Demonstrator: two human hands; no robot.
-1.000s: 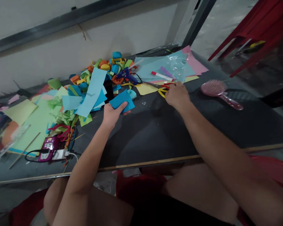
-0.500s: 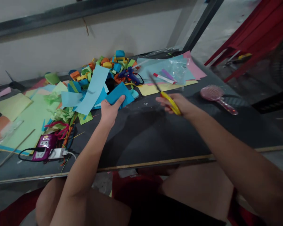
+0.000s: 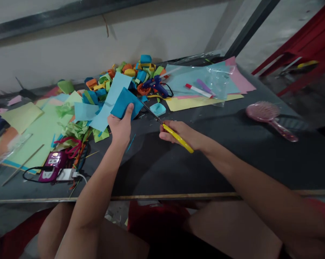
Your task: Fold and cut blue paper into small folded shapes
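Note:
My left hand pinches a folded piece of blue paper and holds it up above the dark table. In my right hand are yellow-handled scissors, fingers wrapped round the handles. The blades point left and up, and their tips reach the paper's lower right edge. A thin blue sliver lies on the table below my left hand.
Behind the hands lies a heap of coloured paper pieces with a blue glue gun. Paper sheets and markers lie at the back right, a pink hairbrush to the right, a purple device with a cable at left.
My right hand took the scissors from the back right and brought them left to the blue paper. My left hand raised the paper slightly.

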